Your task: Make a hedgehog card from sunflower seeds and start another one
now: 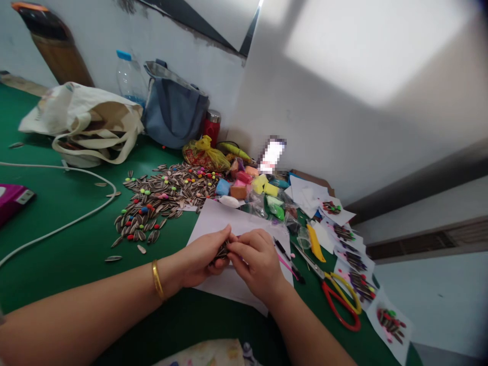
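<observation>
My left hand, below a gold bangle, is closed around a small cluster of striped sunflower seeds. The fingertips of my right hand pinch at that same cluster, and my fingers hide part of it. Both hands are over a white sheet of paper on the green tabletop. Left of the paper spreads a pile of sunflower seeds mixed with small coloured pieces. Behind my hands lie soft-looking coloured blocks, some in clear wrapping.
Red-and-yellow-handled scissors, a yellow cutter and pens lie right. Paper cards with seed arrangements line the right edge. A blue bag, cream tote, lit phone and white cable are farther off.
</observation>
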Demonstrator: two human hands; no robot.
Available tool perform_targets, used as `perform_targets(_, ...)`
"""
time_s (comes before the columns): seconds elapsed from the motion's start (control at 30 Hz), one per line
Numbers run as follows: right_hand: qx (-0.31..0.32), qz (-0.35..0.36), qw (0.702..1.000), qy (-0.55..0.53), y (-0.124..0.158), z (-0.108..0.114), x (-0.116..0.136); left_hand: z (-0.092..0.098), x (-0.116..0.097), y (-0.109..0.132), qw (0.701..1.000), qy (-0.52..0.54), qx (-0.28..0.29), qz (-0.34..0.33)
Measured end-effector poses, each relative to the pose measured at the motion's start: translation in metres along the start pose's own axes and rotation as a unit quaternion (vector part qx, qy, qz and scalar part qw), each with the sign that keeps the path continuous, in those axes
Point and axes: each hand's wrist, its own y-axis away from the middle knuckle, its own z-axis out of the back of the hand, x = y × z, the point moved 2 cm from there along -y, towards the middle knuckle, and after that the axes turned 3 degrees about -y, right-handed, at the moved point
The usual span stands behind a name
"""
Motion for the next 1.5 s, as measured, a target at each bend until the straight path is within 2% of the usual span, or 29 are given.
perform_targets(0.2,0.007,-0.021,1.0,-0.01,0.0,-0.001,0.0,0.0,0.001,0.0,1.0,-0.016,0.018,0.007)
perform_targets(0.37,-0.026,-0.041,0.999,-0.022,0.001,0.001,-0.002,-0.001,0.003,0.0,0.997,-0.021,0.062,0.037)
perform_targets(0.7,-0.016,-0.074,0.995,-0.063,-0.003,0.011,-0.002,-0.007,-0.004,0.005,0.999,-0.018,0.044,0.017)
perform_targets(0.9,0.015,-0.081,0.993,-0.085,-0.003,0.012,0.0,-0.004,-0.002,0.003,0.997,-0.015,0.073,0.018)
perform_targets(1.17,-0.029,-0.035,0.996,-0.077,-0.001,0.01,0.003,0.0,-0.004,0.002,0.998,0.053,0.03,0.019)
perform_targets(1.5,0.019,0.001,0.998,-0.053,-0.003,0.002,0.008,-0.001,0.002,0.002,0.997,0.052,0.008,0.061)
